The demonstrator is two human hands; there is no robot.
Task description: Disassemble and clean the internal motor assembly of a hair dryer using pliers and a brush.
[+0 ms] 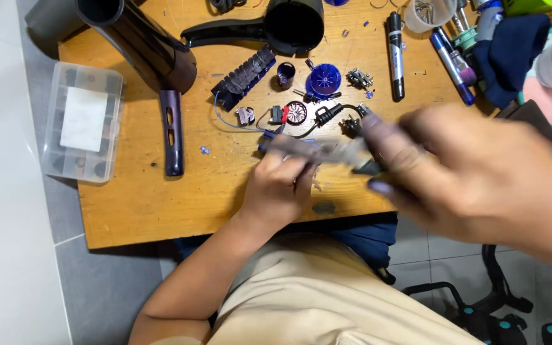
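Table (142, 204) of scratched wood is seen from above, with a person's beige lap below its near edge. A dark tube (145, 41) lies across its far left corner, and a black dryer shell (282, 25) rests at the far middle. A clear parts box (83, 121) overhangs the left edge. Just right of it a purple handle piece (172, 131) is laid lengthwise. A black marker (395, 54) is placed far right, near a blue cloth (509, 57). A blue fan (324, 79) is set at the centre, with a small motor (296, 113) and a black cord (327, 116) just before it. The right hand (480, 172) is blurred; whether it grips anything cannot be told. The left hand (282, 185) is closed on a thin grey part (314, 150), held over the table's near middle.
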